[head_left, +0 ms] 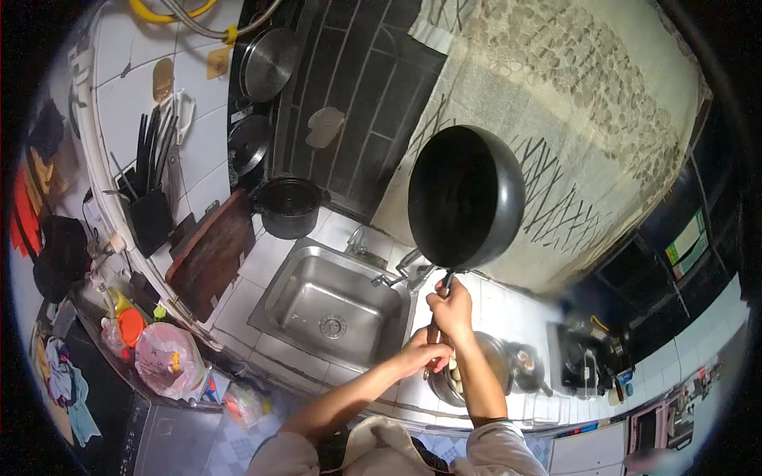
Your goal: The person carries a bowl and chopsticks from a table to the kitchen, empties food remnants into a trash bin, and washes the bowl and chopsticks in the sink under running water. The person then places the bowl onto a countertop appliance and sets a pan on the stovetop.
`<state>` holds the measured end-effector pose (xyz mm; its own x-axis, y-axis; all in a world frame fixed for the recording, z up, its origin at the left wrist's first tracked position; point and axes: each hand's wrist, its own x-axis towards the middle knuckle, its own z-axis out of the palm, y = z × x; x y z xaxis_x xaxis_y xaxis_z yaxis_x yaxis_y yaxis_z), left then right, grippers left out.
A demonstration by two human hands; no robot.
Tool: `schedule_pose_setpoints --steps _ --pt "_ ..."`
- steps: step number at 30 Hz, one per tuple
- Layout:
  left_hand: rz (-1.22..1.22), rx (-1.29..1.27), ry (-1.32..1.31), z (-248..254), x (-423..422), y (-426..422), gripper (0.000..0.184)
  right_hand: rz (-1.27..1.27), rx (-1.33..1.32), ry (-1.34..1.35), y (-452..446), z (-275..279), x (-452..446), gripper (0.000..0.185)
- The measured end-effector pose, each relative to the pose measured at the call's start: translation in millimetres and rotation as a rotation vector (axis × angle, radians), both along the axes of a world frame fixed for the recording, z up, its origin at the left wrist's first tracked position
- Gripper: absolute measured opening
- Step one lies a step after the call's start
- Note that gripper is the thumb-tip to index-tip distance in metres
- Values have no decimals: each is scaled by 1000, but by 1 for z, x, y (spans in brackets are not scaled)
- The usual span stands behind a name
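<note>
A deep black wok [508, 190] is held up on its side, its dark inside turned toward the left, right of the sink. My right hand [451, 309] is closed around its handle just below the wok. Lower on the same handle, my left hand [421, 355] is closed, its fingers partly hidden. Beneath my hands and right forearm stands a metal pot [496, 361] with pale pieces inside, partly covered from view. The steel sink [298, 305] with its faucet [389, 279] is to the left of the hands.
A black pot [290, 208] stands behind the sink, and a brown cutting board [210, 262] leans at the left. Knives fill a black holder [151, 222]. Another pan [525, 365] and a stove [575, 361] are at the right. A patterned curtain [556, 103] hangs behind the wok.
</note>
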<state>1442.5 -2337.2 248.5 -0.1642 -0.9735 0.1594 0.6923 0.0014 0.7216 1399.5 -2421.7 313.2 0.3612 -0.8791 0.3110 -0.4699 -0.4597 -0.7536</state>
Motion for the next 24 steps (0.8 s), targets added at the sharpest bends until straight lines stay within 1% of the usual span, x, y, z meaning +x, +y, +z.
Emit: schedule_pose_setpoints --steps 2,3,7,8,9,10,14,19,24 --pt "-29 -53 2 -22 4 -10 5 -71 -111 176 13 9 11 19" --pt "-60 -101 -4 -25 6 -12 6 -72 -130 208 15 8 14 19" --pt "-63 -94 62 -31 12 -17 9 -47 -246 302 19 7 25 22" --pt "-81 -67 84 -30 14 -19 10 -49 -251 306 18 5 27 22" --pt "-100 -40 106 -29 16 -21 12 -53 -315 318 18 4 29 23" --pt "-100 -45 108 -30 17 -24 12 -57 -381 329 18 5 32 25" --pt "-184 -100 148 -38 22 -44 15 -59 -433 360 24 14 40 27" --pt "-313 -176 158 -17 35 -41 16 -45 -537 393 33 25 41 31" --pt "-343 -195 156 -14 36 -46 15 -29 -619 417 36 29 41 34"
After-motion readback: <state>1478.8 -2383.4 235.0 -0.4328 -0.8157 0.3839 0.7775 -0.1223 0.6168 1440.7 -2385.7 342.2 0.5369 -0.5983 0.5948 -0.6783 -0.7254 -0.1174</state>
